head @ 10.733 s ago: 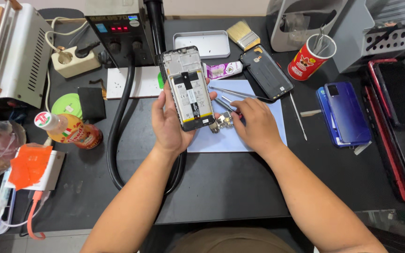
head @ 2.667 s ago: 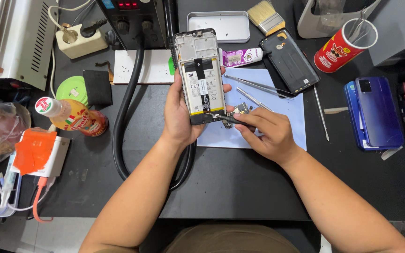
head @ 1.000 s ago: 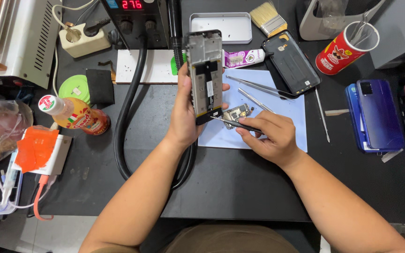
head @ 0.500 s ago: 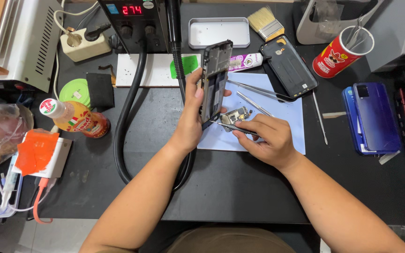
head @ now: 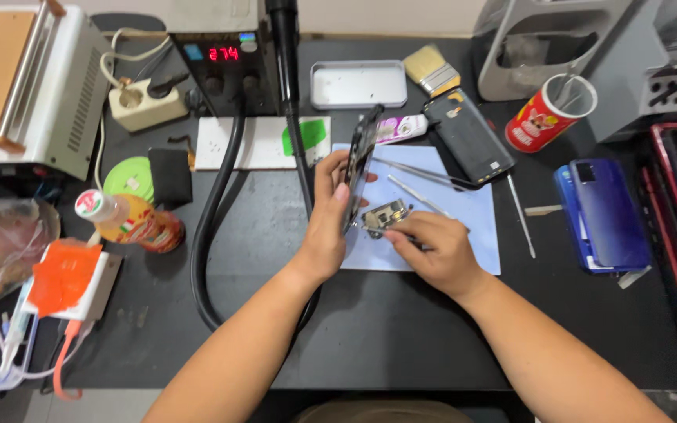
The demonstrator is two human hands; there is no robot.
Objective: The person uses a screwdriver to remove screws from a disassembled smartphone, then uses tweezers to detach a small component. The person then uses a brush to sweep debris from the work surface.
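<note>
Pale blue work mat [head: 464, 235] lies under both my hands, and the job sits right at its left edge. My left hand [head: 329, 227] is closed around the opened phone [head: 359, 164], which I hold tipped up on its side edge so I see mostly its thin profile. Its long axis runs from about 6 o'clock near my palm up to 12 o'clock, toward the grey metal tray [head: 358, 84]. My fingers wrap the left face and my thumb presses the right.

The small metal part [head: 385, 215] lies just to the right of the phone's lower end, at about 3 o'clock from my left thumb. My right hand [head: 432, 251] is curled over it from 4 o'clock, fingertips pinched on a slim tool [head: 409, 241] whose tip I cannot make out clearly. Whether the part touches the phone's bottom edge or sits just apart from it, I cannot tell. My right hand is plainly the nearer of the 2 to that part.

At 1 o'clock from the part, 2 thin tweezers [head: 425, 176] lie across the mat, and beyond them a dark phone back cover [head: 468, 137] rests at an angle.
</note>
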